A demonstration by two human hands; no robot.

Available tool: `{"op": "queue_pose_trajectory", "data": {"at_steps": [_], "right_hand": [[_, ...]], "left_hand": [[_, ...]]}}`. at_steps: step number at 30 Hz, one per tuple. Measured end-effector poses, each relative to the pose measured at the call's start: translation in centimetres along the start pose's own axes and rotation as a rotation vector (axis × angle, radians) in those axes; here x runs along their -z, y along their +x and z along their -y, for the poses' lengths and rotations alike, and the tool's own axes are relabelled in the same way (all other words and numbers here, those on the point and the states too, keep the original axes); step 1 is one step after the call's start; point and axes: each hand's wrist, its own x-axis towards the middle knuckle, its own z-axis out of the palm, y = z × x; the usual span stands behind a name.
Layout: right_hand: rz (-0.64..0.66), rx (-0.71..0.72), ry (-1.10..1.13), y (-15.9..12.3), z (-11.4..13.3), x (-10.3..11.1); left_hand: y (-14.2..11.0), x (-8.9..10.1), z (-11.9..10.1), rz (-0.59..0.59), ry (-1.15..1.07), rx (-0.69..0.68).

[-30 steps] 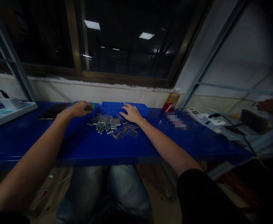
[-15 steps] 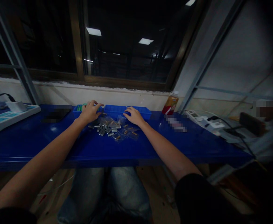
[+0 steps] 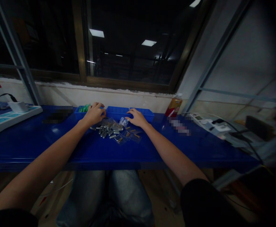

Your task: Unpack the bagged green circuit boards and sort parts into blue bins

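Observation:
My left hand [image 3: 94,114] hovers at the front of the left blue bin [image 3: 79,116], its fingers curved and apart with nothing visible in them. Green pieces [image 3: 83,108] fill that bin. Over the front of the other blue bins, the middle one [image 3: 117,110] and the right one [image 3: 148,114], reaches my right hand [image 3: 138,118], thumb and fingers apart. A crumpled clear bag [image 3: 123,121] lies close to its thumb; contact is unclear. Below both hands sit a pile of silver metal cylinders [image 3: 104,132] and several small clear bags [image 3: 135,136] with brass-coloured pins inside.
A bottle [image 3: 174,105] stands right of the bins on the blue table [image 3: 119,154]. At the left are a dark flat object [image 3: 57,115] and a white power strip [image 3: 15,116]. Another power strip with plugs and cables [image 3: 207,124] lies at the right.
My left hand has moved slightly right, uncovering more green pieces. The clear bag by my right thumb looks more crumpled and raised. My right hand has barely moved.

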Motion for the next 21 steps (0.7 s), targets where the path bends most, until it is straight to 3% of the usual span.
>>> {"op": "queue_pose_trajectory", "data": {"at_steps": [3,7,12,15,17,21], "right_hand": [[0.009,-0.014,-0.009,0.1,0.0,0.1],[0.016,-0.011,-0.018,0.0,0.3,0.1],[-0.094,-0.016,-0.057,0.0,1.5,0.6],[-0.140,-0.034,0.016,0.1,2.8,1.5],[-0.059,-0.031,0.095,0.1,3.8,2.2],[0.251,-0.002,0.119,-0.3,5.4,3.2]], "left_hand": [[0.2,0.5,0.4,0.052,-0.057,-0.078],[0.2,1.5,0.5,0.215,-0.215,-0.183],[-0.2,1.5,-0.7,0.180,-0.255,-0.115],[-0.3,0.7,-1.6,0.296,-0.264,-0.149],[-0.3,0.4,-2.1,0.400,-0.260,-0.142],[-0.4,0.6,-2.1,0.495,-0.348,-0.123]]}}
